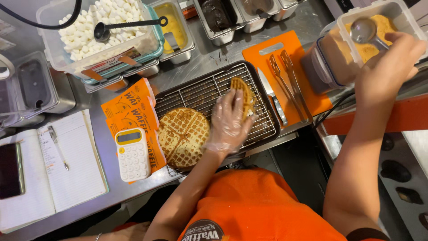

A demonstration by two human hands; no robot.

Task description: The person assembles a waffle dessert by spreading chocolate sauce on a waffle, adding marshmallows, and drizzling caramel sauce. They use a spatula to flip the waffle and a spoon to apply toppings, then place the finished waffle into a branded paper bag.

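The folded waffle piece (243, 96) stands on edge on the wire rack (263, 111), held under the fingers of the left hand (228, 124), which wears a clear plastic glove and closes loosely around it. Far to the left of that hand, an open notebook (71, 165) lies on the steel desk (214, 56) with a pen (57, 145) across its page and a dark phone (10, 172) on its left leaf. Nearer, a white and yellow calculator (132, 154) rests on orange paper sleeves (129, 107). Just beside the left hand, on its left, a whole round waffle (183, 136) lies flat on the same rack, touching the heel of the glove. Above, well apart from the hand, a clear tub of marshmallows (111, 27) holds a black scoop (104, 30). Between the two hands sits an orange cutting board (274, 56) carrying a knife (269, 96) and metal tongs (290, 85). The right hand (390, 67) is bare and grips the handle of a metal scoop (364, 30), which rests in a clear container of tan powder (352, 49) tilted toward the person.
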